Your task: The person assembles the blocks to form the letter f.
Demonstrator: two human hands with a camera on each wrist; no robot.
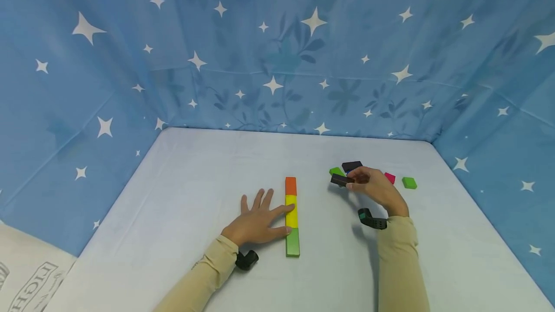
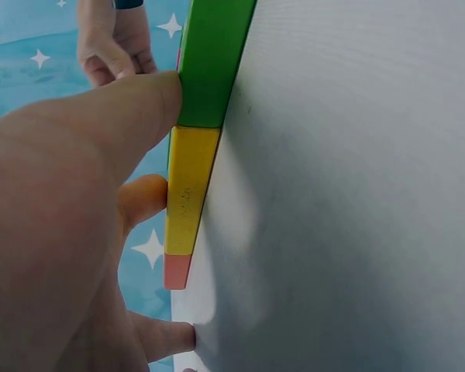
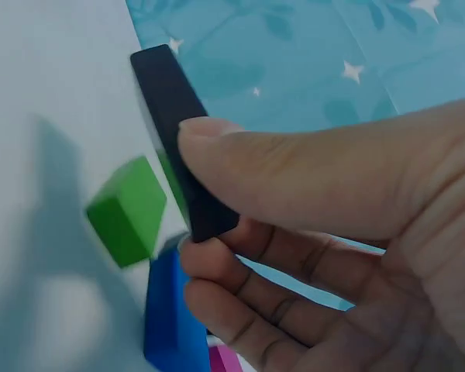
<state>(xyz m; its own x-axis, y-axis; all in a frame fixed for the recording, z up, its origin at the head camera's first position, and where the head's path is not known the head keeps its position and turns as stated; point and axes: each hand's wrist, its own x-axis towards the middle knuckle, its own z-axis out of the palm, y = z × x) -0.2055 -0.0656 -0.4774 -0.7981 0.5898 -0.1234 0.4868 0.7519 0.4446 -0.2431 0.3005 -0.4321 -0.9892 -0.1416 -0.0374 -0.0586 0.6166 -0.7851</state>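
Note:
A straight row of blocks lies on the white table: an orange block at the far end, a yellow block in the middle and a green block nearest me. My left hand is spread beside this row, its index finger and thumb touching the blocks from the left. In the right wrist view, my right hand pinches a black block between thumb and fingers, raised over the table. Close behind it are a green block and a blue block.
Another black block lies behind my right hand. To its right are a pink block, partly covered by the hand, and a small green block. A blue star-patterned curtain surrounds the table's back and sides.

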